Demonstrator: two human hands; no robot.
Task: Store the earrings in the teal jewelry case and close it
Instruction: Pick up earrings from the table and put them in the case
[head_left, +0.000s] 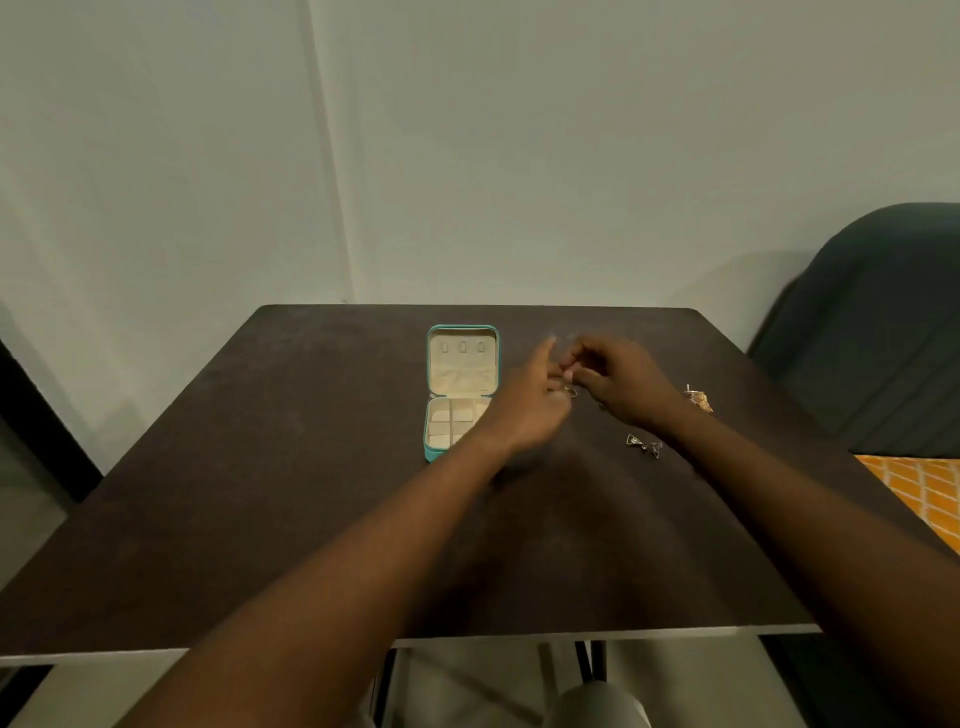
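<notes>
Fingertips of both hands met over the dark table (291, 519), just right of the open teal case (462, 391). The left hand (530, 405) and the right hand (621, 384) were pinched together around one small earring (570, 391), a glint of metal between them; the blur hid which fingers bore the hold. The case lay to the left of that pinch, its long axis running away from the person, lid flat toward the wall and the divided tray nearer. The left hand was the closer one, its wrist crossing the tray's right edge, so I judged the coming move a short carry leftward into a compartment. Farther out to the right, a bow-shaped pair of earrings (644, 446) lay on the table near the right forearm, and a gold earring (698, 399) lay beyond the right wrist, both well apart from the case and not yet stored.
</notes>
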